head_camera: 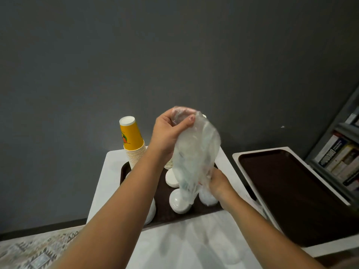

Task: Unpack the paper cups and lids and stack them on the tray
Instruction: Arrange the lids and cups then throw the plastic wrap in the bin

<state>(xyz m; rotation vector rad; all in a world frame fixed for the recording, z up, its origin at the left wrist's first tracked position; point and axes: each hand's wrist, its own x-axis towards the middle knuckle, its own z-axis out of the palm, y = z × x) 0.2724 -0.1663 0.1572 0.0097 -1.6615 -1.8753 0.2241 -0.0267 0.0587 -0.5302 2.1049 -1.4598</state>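
A tall stack of yellow paper cups (132, 141) stands upside down at the back left of the dark brown tray (163, 202). White lids lie on the tray in low stacks (179, 201), (171, 177). My left hand (171, 131) grips the top of a clear plastic bag (196, 150) and holds it up above the tray. My right hand (218, 180) holds the bag's lower end, just over another pile of white lids (207, 198). The bag hides part of a second cup stack behind it.
The tray sits on a small white table (194, 239). A second brown tray (291, 191) rests on another white table at the right. A bookshelf (342, 158) stands at the far right. A dark grey wall is behind. Patterned floor shows at lower left.
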